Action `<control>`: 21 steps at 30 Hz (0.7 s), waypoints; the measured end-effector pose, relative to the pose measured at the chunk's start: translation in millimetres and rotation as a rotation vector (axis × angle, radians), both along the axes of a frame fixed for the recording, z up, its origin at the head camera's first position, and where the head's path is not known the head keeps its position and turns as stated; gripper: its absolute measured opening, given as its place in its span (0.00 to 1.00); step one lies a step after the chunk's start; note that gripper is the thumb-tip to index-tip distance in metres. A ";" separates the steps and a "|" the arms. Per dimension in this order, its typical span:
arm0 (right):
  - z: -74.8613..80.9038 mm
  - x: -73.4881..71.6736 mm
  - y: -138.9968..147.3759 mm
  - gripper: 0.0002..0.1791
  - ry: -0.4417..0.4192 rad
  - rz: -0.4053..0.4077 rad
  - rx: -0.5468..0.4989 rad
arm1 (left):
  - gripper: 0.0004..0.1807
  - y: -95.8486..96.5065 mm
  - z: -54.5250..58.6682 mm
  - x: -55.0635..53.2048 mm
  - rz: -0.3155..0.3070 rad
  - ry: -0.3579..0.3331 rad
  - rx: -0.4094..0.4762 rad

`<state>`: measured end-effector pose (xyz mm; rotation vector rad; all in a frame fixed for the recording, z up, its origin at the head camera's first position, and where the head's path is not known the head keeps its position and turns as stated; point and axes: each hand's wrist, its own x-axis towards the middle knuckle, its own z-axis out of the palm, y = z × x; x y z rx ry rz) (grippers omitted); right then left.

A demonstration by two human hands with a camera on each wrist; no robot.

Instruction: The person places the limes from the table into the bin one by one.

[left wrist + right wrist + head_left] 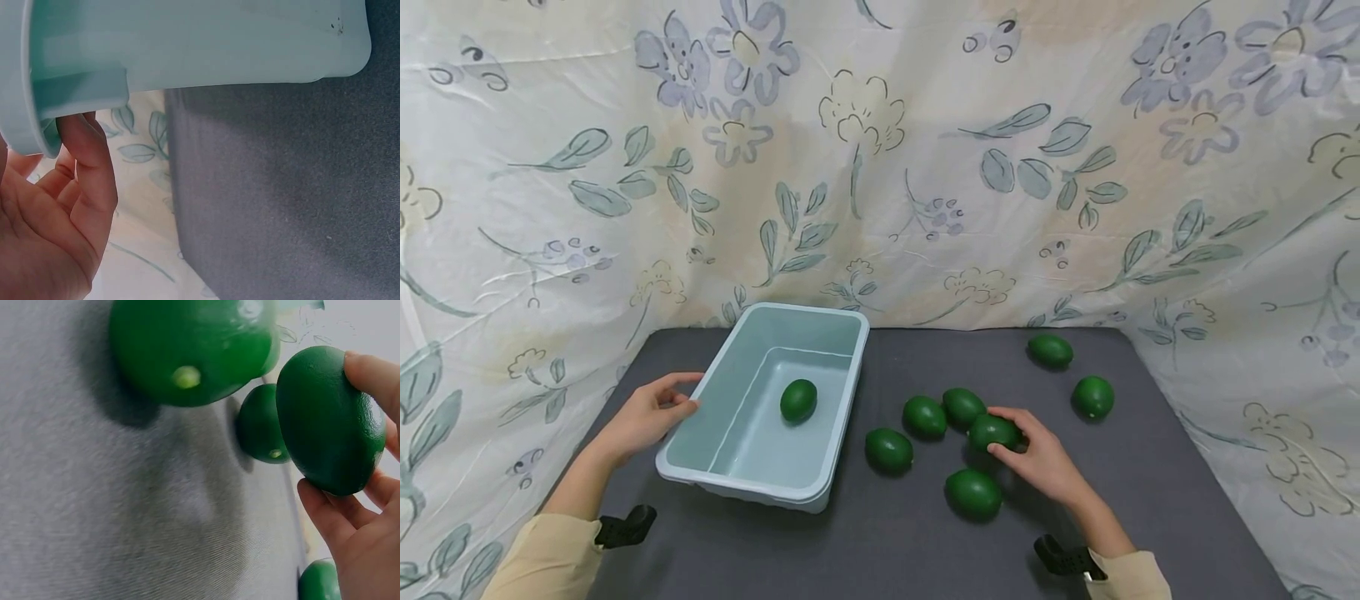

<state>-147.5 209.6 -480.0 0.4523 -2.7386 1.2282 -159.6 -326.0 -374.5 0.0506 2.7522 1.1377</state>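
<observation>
At the left, my left hand point(646, 418) holds the long side of a pale blue-green plastic tub point(752, 481) by its rim. The left wrist view shows fingers point(94, 165) curled up beneath that rim. Inside the tub lies one dark green lime point(798, 401). To the right, my right hand point(1039, 454) pinches another lime point(328, 422) between thumb and fingers, raised a little off the table. Close around it on the table are several more limes, among them one in front point(973, 495) and one behind point(963, 408).
Two limes lie farther off at the back right, one point(1050, 352) near the far edge and one point(1092, 397) nearer. A lime point(889, 452) sits just right of the tub. Dark grey cloth covers the table point(880, 550); a floral curtain point(917, 167) hangs behind.
</observation>
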 end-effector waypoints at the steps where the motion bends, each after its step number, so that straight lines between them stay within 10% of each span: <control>1: 1.5 -0.5 -0.6 0.29 0.000 0.002 -0.006 | 0.29 -0.1 -0.2 0.0 0.001 -0.001 0.000; 21: 29.6 -19.2 -32.7 0.30 0.004 0.046 -0.063 | 0.28 -0.4 -1.1 1.6 -0.007 0.008 0.014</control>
